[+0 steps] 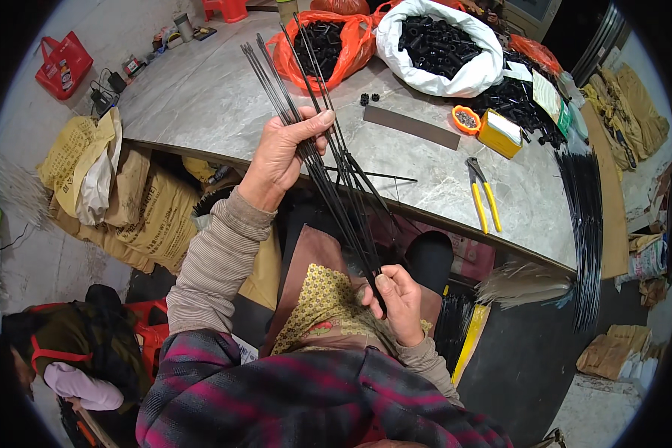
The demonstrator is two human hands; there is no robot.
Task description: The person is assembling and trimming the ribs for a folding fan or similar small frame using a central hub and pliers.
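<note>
My left hand (287, 149) is closed round the upper part of a bundle of thin black rods (342, 213), thumb pressed over them. Above its fingers the rod tips fan out toward the table. The bundle slants down to my right hand (399, 302), whose fingers and thumb pinch the lower ends over my lap. Some rods look jointed, with thinner pieces splaying off beside the table's front edge. End-cutting pliers (483, 201) with yellow handles lie on the grey table (276, 104), right of the bundle.
On the table are a red bag (363, 48) and a white bag (491, 71) of black tubular parts, a dark flat bar (410, 127), an orange bowl (455, 113) and a yellow box (500, 134). Long black rods (584, 216) overhang its right end. Another person (89, 358) is at lower left.
</note>
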